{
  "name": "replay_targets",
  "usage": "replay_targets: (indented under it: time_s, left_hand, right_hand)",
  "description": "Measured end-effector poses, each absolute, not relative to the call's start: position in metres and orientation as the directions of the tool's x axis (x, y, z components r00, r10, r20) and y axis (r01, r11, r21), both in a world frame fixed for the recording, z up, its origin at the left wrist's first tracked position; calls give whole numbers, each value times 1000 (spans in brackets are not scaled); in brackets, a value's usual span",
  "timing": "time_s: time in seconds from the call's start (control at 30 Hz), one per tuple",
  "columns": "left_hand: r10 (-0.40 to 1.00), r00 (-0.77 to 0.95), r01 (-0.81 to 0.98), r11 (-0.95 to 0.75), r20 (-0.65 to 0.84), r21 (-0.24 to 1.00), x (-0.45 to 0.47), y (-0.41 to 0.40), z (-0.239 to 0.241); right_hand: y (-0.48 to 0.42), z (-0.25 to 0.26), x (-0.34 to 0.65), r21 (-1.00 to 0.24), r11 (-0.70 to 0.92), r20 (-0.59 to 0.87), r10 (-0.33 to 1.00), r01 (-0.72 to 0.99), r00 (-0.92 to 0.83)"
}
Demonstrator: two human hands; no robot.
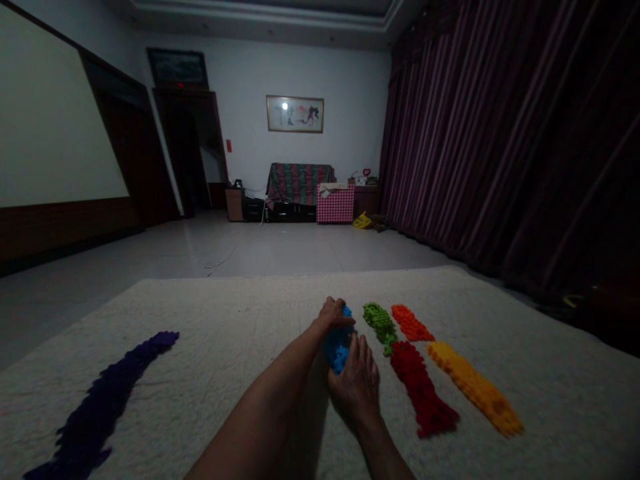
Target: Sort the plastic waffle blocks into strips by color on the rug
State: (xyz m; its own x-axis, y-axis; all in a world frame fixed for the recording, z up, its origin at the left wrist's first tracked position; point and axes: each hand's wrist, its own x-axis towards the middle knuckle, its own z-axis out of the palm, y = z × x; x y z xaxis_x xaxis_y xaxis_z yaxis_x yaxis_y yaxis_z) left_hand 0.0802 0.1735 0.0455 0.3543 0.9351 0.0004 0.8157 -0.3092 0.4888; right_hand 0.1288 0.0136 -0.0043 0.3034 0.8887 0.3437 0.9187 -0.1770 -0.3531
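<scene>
A small heap of bright blue knobbly plastic pieces point(337, 350) lies on the pale carpet in front of me. My left hand point(336, 313) reaches over its far end, fingers bent down onto the pieces. At the near right side my right hand point(359, 373) curls against the heap, thumb and fingers closed around it. Both hands hide part of the blue pieces. Just right of them are a green strip of pieces point(379, 323) and a dark red strip point(420, 390).
Farther right lie an orange strip point(411, 323) and a yellow strip point(473, 387). A long dark purple strip point(107, 400) stretches across the carpet point(225, 373) on the left. Beyond the carpet are tiled floor point(280, 253), a cloth-covered cabinet point(300, 183) and a purple curtain point(450, 133).
</scene>
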Motion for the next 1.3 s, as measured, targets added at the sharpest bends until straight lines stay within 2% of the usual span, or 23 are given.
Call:
replay_targets:
  time_s: [0.13, 0.2, 0.33, 0.5, 0.67, 0.9, 1.3]
  left_hand:
    - [911, 412, 791, -344, -26, 505, 71, 184, 56]
    - [892, 448, 754, -344, -55, 560, 65, 192, 64]
    - [922, 383, 680, -320, 53, 659, 58, 206, 74]
    - [943, 328, 678, -279, 60, 680, 70, 207, 57]
    - [915, 403, 661, -304, 17, 687, 81, 199, 42]
    - [872, 489, 601, -359, 26, 714, 66, 188, 44]
    - [846, 533, 471, -275, -22, 838, 31, 159, 44]
  right_hand:
    - [13, -2, 128, -384, -182, 326, 891, 905, 317]
    - [12, -1, 128, -401, -175, 328, 889, 899, 319]
    - [11, 1, 126, -423, -177, 313, 892, 889, 326]
    - [11, 2, 126, -420, -193, 301, 892, 887, 337]
    - [13, -1, 126, -425, -176, 336, 880, 888, 336]
    - [13, 2, 127, -450, -169, 343, 874, 877, 345]
    - [12, 5, 129, -446, -148, 324, 893, 883, 313]
